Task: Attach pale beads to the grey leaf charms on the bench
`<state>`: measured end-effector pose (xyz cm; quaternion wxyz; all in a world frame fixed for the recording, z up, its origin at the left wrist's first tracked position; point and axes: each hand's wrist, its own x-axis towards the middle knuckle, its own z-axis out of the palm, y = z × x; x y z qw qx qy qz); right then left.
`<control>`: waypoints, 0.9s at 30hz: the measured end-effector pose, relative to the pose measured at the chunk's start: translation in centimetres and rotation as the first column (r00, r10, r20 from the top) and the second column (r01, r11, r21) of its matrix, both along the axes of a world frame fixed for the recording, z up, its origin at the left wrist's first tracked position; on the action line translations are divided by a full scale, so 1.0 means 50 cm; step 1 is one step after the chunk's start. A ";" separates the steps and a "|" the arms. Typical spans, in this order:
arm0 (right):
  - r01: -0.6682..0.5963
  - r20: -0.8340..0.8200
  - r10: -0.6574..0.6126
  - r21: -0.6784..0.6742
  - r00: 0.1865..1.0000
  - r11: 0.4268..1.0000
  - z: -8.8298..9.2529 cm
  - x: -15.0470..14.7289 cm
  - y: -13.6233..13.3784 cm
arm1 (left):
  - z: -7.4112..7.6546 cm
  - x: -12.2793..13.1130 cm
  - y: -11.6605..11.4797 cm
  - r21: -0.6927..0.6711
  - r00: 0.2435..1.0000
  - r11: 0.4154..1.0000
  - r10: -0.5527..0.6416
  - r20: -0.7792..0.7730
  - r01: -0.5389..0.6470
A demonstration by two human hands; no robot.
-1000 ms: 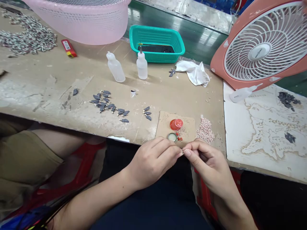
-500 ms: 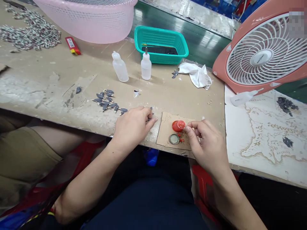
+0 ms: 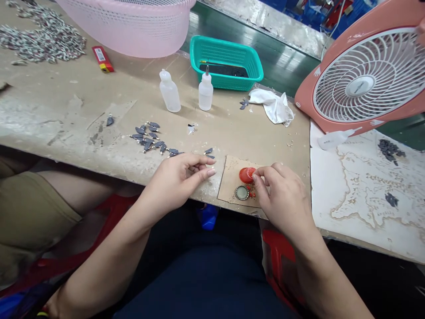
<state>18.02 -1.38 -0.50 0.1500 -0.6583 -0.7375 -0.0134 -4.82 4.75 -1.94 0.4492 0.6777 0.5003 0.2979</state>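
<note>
The left hand (image 3: 181,177) was flat on the tabletop (image 3: 66,115) a moment ago; now it has lifted a little, its grip narrow by the two dark pieces (image 3: 209,153); I cannot tell if it holds one; the right hand (image 3: 282,195) has moved closer, its grip pinched tight against the red cap (image 3: 246,174), just behind the round metal cap (image 3: 242,192) on the cardboard (image 3: 229,175); farther back lie more dark pieces (image 3: 151,135), two bottles (image 3: 206,92), a green basket (image 3: 227,62) and a fan (image 3: 365,79).
</note>
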 end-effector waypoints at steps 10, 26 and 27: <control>0.053 -0.624 -0.095 -0.086 0.776 0.995 0.017 -0.001 -0.020 | 0.007 0.014 -0.034 -0.366 0.870 0.920 0.064 0.489 0.139; 0.154 -0.888 -0.127 -0.064 0.442 0.986 0.042 -0.065 -0.109 | 0.024 0.083 -0.098 -0.489 0.714 0.838 0.187 0.675 0.243; 0.160 -0.874 -0.105 -0.031 0.475 0.987 0.043 -0.068 -0.110 | 0.025 0.085 -0.099 -0.482 0.710 0.841 0.183 0.680 0.244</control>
